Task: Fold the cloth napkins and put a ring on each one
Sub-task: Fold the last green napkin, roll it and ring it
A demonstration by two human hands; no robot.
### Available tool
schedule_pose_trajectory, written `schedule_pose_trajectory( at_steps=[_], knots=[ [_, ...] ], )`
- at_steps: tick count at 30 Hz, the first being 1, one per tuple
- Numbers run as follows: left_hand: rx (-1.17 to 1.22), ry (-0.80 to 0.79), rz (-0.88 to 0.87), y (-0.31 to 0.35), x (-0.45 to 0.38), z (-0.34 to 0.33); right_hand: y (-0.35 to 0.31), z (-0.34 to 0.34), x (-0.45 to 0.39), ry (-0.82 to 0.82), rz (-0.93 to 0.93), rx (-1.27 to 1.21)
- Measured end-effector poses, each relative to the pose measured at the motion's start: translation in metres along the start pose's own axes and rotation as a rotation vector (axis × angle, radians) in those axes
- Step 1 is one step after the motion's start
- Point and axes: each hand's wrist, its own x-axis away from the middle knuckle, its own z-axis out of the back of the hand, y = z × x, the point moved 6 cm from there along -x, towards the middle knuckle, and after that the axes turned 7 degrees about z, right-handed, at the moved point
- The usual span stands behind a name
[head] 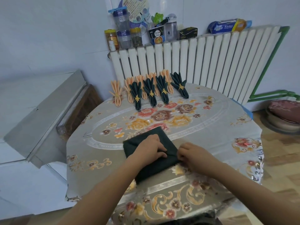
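fingers (163, 151) of both hands on dark green napkin (138, 146), diagonal, near-left to far-right

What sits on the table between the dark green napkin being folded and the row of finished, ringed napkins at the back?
Head view: nothing stands between the flat napkin and the finished row, only the flowered tablecloth. The loose gold ring lies off to the right.
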Motion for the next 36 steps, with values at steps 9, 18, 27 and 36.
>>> schedule_pose_trajectory(
  at_steps=[9, 18, 27, 36],
  knots=[
    [0.109, 0.152, -0.043, 0.016, 0.013, -0.026, 0.002, 0.014, 0.006, 0.216, -0.046, -0.101],
    [-0.041, 0.037, 0.012, -0.031, 0.044, -0.030, -0.004, -0.012, 0.004, 0.241, -0.132, -0.199],
    [-0.143, 0.046, -0.010, -0.066, 0.073, -0.020, -0.009, -0.012, -0.001, 0.341, -0.107, -0.135],
    [0.140, -0.012, -0.007, -0.026, 0.081, -0.026, -0.016, -0.009, -0.007, 0.282, -0.001, -0.001]
  ],
)
